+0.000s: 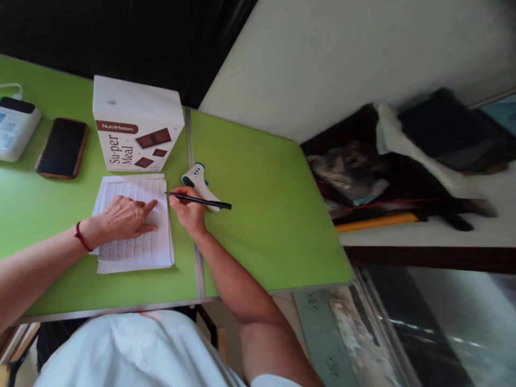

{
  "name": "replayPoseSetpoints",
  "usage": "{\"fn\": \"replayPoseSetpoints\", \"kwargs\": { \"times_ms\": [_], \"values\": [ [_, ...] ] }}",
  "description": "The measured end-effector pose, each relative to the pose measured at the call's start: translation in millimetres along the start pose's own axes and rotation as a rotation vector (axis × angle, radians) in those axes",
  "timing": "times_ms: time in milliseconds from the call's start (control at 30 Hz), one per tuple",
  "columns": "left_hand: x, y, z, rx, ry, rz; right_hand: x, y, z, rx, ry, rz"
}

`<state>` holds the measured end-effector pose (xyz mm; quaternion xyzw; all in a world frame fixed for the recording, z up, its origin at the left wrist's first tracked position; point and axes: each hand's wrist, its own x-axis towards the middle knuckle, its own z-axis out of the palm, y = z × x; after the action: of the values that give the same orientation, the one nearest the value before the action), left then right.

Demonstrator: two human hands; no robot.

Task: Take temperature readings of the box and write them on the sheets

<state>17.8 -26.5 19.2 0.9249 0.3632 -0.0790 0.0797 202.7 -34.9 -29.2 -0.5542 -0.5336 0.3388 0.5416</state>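
My left hand (123,219) lies flat on a stack of white sheets (133,252) covered in handwritten lines, fingers spread, a red band on the wrist. My right hand (187,210) grips a black pen (201,201) whose tip touches the right edge of the sheets. Both hands rest on a green table (262,215).
A white and blue infrared thermometer (197,180) lies just beyond my right hand. A white Su-per Meal box (135,126) stands behind the sheets. A dark phone (62,148) and a white device (14,129) lie at the left. Clutter fills a shelf (403,177) on the right.
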Motion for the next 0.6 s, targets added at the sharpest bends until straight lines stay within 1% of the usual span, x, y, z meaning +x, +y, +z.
{"fn": "replayPoseSetpoints", "kwargs": {
  "times_ms": [67, 133, 267, 433, 600],
  "values": [
    [-0.5, 3.8, -1.3, 0.024, -0.021, 0.005, 0.9, 4.1, 0.6, -0.036, 0.022, -0.041],
    [-0.8, 5.6, -2.2, 0.033, -0.026, 0.002, -0.5, 7.3, 0.6, -0.104, 0.021, -0.112],
    [-1.4, 6.9, -1.8, 0.033, -0.025, 0.002, -4.5, 10.2, -1.0, -0.213, -0.053, -0.257],
    [-1.1, 7.6, -0.3, 0.017, -0.023, 0.001, -4.9, 10.6, -1.9, -0.248, -0.074, -0.290],
    [-0.5, 7.9, -2.5, 0.008, -0.043, -0.002, -5.0, 11.5, -1.5, -0.294, -0.092, -0.286]
  ]
}}
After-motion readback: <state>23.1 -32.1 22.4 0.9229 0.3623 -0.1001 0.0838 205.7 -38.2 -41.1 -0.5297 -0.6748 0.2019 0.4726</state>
